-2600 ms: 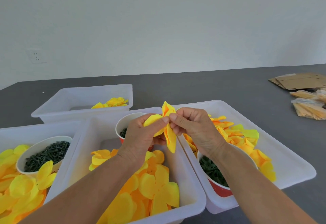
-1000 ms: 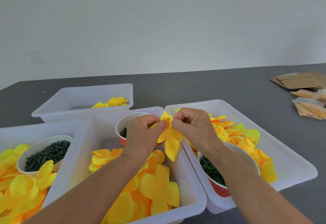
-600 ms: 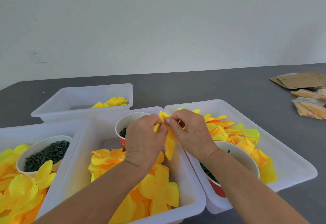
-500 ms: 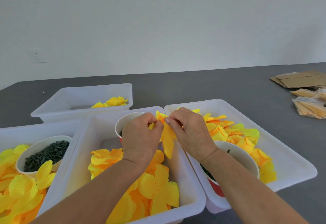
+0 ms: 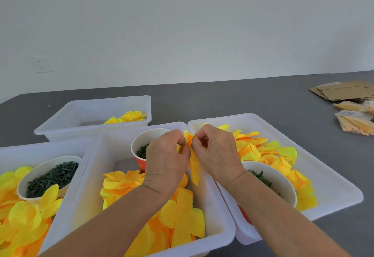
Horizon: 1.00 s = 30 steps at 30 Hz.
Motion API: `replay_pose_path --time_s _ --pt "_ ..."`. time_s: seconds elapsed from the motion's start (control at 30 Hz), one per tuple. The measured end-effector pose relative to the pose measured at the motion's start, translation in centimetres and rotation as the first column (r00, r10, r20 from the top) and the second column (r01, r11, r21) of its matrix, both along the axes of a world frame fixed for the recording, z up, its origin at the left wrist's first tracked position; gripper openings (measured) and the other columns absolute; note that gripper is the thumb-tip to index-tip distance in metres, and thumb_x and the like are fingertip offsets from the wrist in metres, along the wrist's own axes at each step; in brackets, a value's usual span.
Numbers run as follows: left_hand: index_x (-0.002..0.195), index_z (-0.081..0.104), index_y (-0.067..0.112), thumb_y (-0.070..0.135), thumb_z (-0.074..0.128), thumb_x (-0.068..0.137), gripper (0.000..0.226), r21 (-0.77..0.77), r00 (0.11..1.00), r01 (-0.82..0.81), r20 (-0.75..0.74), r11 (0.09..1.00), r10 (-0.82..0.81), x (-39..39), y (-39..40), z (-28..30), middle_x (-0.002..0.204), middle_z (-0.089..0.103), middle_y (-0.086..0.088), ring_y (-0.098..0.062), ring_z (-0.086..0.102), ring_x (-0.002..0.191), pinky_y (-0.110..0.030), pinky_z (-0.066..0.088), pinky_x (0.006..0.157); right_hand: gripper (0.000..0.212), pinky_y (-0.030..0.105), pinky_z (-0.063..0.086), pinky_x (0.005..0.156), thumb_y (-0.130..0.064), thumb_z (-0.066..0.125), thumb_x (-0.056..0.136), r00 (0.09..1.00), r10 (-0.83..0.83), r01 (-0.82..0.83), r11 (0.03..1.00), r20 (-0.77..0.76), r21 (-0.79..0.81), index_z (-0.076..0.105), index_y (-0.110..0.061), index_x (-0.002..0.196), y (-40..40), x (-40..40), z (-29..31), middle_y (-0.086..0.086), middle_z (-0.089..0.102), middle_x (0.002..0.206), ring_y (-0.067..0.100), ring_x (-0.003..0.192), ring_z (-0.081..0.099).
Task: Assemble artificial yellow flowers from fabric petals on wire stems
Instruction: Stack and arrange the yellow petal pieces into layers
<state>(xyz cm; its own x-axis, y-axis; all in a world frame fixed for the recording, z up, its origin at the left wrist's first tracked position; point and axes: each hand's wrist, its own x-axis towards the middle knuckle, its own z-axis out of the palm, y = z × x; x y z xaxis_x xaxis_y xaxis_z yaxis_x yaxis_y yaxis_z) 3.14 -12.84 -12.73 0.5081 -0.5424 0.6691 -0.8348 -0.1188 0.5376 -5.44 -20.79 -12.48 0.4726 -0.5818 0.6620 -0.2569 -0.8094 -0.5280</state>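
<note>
Fingertips [image 5: 183, 145] of left hand [image 5: 165, 160] and right hand [image 5: 217, 153] pinching yellow fabric petals [image 5: 193, 167]; soft, light, floppy; best gripped near centre, over middle bin [image 5: 214, 198].

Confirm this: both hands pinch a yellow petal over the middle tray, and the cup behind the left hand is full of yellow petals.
Not quite. The head view shows the cup behind the left hand holds dark green pieces, not yellow petals. The rest stands: both hands, the right hand included, pinch a yellow petal over the middle tray.
</note>
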Motion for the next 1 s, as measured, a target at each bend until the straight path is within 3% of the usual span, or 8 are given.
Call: replay_pose_path --time_s 0.17,0.3,0.43,0.53,0.63,0.77,0.87,1.0 --pt "0.085 0.063 0.010 0.003 0.065 0.077 0.011 -0.026 0.999 -0.020 -0.026 0.999 0.020 0.4 -0.1 0.3 0.063 0.064 -0.002 -0.022 0.054 0.060 -0.021 0.029 0.054 0.011 0.039 0.044 0.054 -0.001 0.063 0.078 0.996 0.069 -0.062 0.992 0.058 -0.108 0.058 0.000 0.068 0.5 0.0 0.0 0.013 0.058 0.060 0.030 0.056 0.052" --pt "0.075 0.065 0.010 0.001 0.059 0.077 0.010 -0.023 0.969 -0.098 -0.232 0.995 0.090 1.6 -0.1 0.4 0.062 0.057 0.003 -0.017 0.049 0.063 -0.015 0.035 0.057 0.015 0.037 0.047 0.061 -0.002 0.062 0.075 0.989 -0.003 -0.028 0.980 0.151 0.199 0.053 -0.009 0.065 0.1 0.2 0.0 0.011 0.062 0.062 0.029 0.063 0.059" --pt "0.073 0.063 0.017 0.003 0.062 0.079 0.015 -0.066 0.830 -0.146 -0.551 0.987 0.086 2.7 0.0 0.2 0.070 0.061 0.002 -0.017 0.053 0.070 -0.033 0.047 0.070 0.024 0.042 0.056 0.069 0.004 0.060 0.076 0.964 0.020 -0.158 0.844 0.265 0.513 0.055 -0.017 0.067 -0.7 0.0 0.3 0.007 0.061 0.067 0.023 0.066 0.060" --pt "0.072 0.064 0.017 0.012 0.070 0.079 0.011 -0.104 0.859 -0.109 -0.511 0.989 0.041 2.6 0.2 0.1 0.069 0.062 0.003 -0.013 0.053 0.065 -0.030 0.047 0.065 0.018 0.026 0.054 0.062 0.005 0.061 0.081 0.927 0.116 -0.337 0.674 0.356 0.658 0.063 -0.013 0.082 -0.5 -0.1 0.5 0.007 0.066 0.076 0.015 0.067 0.061" --pt "0.074 0.062 0.015 0.017 0.070 0.080 0.010 -0.128 0.906 -0.104 -0.422 0.986 0.040 2.4 -0.1 0.1 0.065 0.058 0.009 -0.006 0.049 0.060 -0.025 0.043 0.060 0.012 0.034 0.055 0.071 -0.004 0.059 0.088 0.903 0.129 -0.410 0.546 0.410 0.730 0.068 -0.004 0.097 -0.7 -0.3 0.7 0.014 0.069 0.088 0.021 0.077 0.064" --pt "0.083 0.061 0.010 0.017 0.068 0.083 0.009 -0.168 0.849 -0.184 -0.524 0.968 0.070 2.7 -0.3 0.1 0.069 0.054 0.004 -0.011 0.047 0.065 -0.028 0.043 0.066 0.015 0.029 0.052 0.063 -0.014 0.054 0.093 0.917 -0.035 -0.275 0.664 0.397 0.695 0.066 -0.004 0.090 -1.6 -0.6 1.0 0.012 0.064 0.080 0.018 0.071 0.058" --pt "0.087 0.063 0.011 0.019 0.064 0.087 0.009 -0.190 0.802 -0.191 -0.595 0.963 0.042 2.8 -0.2 0.1 0.071 0.056 0.004 -0.011 0.047 0.067 -0.025 0.042 0.066 0.018 0.037 0.046 0.065 -0.015 0.058 0.091 0.900 -0.137 -0.190 0.730 0.414 0.656 0.064 -0.006 0.077 -2.2 -0.9 1.3 0.013 0.057 0.072 0.024 0.069 0.050" --pt "0.077 0.063 0.008 0.024 0.060 0.089 0.021 -0.188 0.778 -0.162 -0.628 0.969 0.008 2.5 -0.2 0.1 0.067 0.054 -0.003 -0.010 0.040 0.061 -0.025 0.037 0.058 0.028 0.035 0.037 0.063 -0.017 0.066 0.086 0.790 -0.318 -0.154 0.725 0.524 0.671 0.055 -0.016 0.061 -3.3 -2.2 2.0 0.001 0.045 0.059 0.018 0.061 0.039"
